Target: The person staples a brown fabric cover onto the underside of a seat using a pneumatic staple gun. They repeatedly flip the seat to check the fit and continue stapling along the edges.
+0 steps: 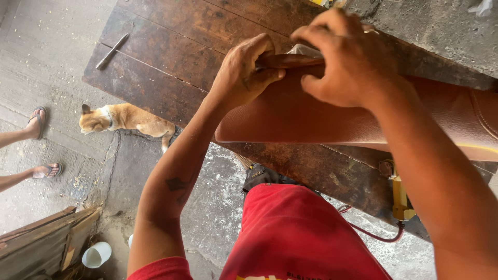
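We see brown leather piece [311, 111] lying on dark wooden surface [171, 46], overhanging near edge toward our red shorts [295, 233]. Left hand [244, 72] pinches folded top rim of leather, fingers closed on it. Right hand [347, 59] clamps same rim just beside, fingers curled over. Far left of surface bare but for metal tool [111, 51]. Open floor at left: dog [124, 119] near surface edge, another person's sandalled feet [39, 122] well apart, white cup [97, 254] by wooden boards [44, 243].

The scene was viewed by one head-worn camera, aimed steeply down and close over the bench [171, 46]; beyond the bench's near edge the floor [46, 62] was taken in. No second view was provided.
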A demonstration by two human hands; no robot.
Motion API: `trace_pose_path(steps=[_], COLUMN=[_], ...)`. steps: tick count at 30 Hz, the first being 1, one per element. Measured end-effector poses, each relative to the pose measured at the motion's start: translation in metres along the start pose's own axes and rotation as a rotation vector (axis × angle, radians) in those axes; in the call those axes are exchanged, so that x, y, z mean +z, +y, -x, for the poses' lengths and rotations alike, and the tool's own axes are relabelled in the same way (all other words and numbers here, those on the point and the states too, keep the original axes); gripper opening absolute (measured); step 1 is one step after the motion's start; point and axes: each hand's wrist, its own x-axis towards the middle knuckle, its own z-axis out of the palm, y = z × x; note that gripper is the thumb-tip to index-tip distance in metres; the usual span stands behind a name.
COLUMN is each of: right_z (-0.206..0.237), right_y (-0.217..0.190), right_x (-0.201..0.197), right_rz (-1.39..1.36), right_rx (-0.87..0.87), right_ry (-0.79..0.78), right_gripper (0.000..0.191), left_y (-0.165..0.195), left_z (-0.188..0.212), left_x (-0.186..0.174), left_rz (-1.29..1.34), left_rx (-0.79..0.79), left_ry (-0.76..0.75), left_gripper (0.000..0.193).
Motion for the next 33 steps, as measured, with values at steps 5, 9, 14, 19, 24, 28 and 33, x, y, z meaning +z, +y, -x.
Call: trace_pose_path(steps=[5,9,14,19,24,28,33], right_z=[-0.007,-0.015,-0.031,-0.025,-0.009,-0.002,0.008], right_y=[-0.003,-0.004,-0.018,-0.014,-0.004,0.000,-0.004], right_x=[0.019,0.024,0.029,0.031,0.024,0.007,-0.014], right_rz=[-0.175,-0.466,-0.432,-0.410,-0.263,-0.275,-0.253], right_rx=[-0.210,-0.205,-0.141,-0.054,-0.202,-0.142,-0.178], right_ry=[0.031,-0.110,-0.083,-0.050,0.413,0.186,0.224], right_gripper=[0.054,0.056,0.046,0.017,0.016,0.017,0.025], left_y=[-0.004,-0.003,-0.009,-0.022,-0.014,-0.006,-0.014], left_z=[0.002,0.006,0.001,0.015,0.020,0.014,0.001], left_x=[-0.011,-0.021,-0.013,-0.001,0.000,-0.010,-0.029], left_rz=[0.287,0.510,0.674,0.284,0.130,0.348,0.659], left_rx=[-0.099,-0.362,-0.541,-0.364,-0.277,-0.262,-0.251], left_ry=[-0.166,-0.380,-0.295,-0.070,-0.005,-0.045,-0.284], left_gripper=[0.029,0.018,0.036,0.019,0.023,0.034,0.036])
